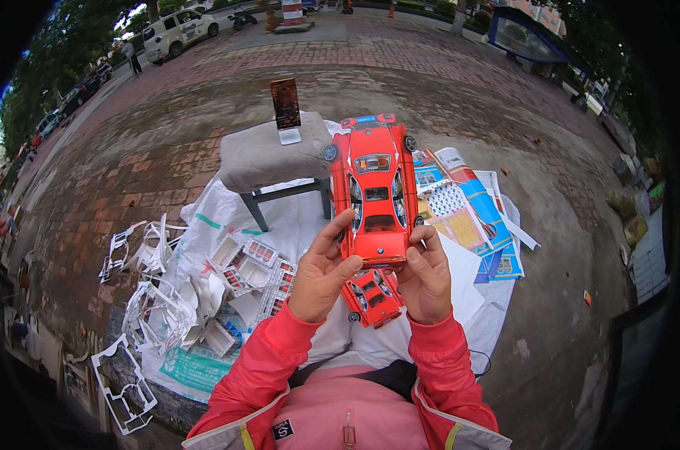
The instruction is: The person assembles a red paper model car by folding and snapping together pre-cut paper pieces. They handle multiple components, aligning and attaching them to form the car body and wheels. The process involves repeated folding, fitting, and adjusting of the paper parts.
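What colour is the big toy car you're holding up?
The car is bright red-orange with dark windows, seen best in the head view.

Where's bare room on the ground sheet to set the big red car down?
Free: white sheet between grey cushioned stool and punched-out card frames; also bare paving right of colourful printed sheets. Crowded: left side, cut white scrap; small red paper car on lap.

You sat outdoors on a reddish brick pavement (460, 82) in flat daylight. Ahead of you stood a small stool with a grey cushion (269, 156), on a white woven sack (205, 225) spread over the ground. A white car (176, 31) was parked under trees (47, 67) at the far left.
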A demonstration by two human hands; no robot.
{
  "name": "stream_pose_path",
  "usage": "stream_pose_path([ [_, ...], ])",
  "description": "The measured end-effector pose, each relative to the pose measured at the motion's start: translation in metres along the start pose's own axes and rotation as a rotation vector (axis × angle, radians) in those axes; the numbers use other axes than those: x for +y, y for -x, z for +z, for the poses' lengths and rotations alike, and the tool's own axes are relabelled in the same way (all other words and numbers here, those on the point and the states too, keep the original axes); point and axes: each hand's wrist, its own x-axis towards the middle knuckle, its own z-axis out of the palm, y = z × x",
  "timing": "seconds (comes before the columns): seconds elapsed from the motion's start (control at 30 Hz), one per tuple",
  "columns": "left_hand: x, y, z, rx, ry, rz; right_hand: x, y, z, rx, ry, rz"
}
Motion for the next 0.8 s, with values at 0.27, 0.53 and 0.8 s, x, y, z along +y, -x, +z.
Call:
stream_pose_path([
  [0.27, -0.005, 0.001, 0.002, -0.055, 0.262, -0.055, 0.007, 0.002, 0.003, -0.022, -0.282, 0.055],
  [0.53, -0.008, 0.002, 0.002, -0.107, 0.468, -0.120, 0.017, 0.004, 0.003, -0.061, -0.348, 0.063],
  [0.8, 0.001, 0.000, -0.003, -0.133, 0.426, -0.106, 0.022, 0.007, 0.002, -0.068, -0.277, 0.065],
])
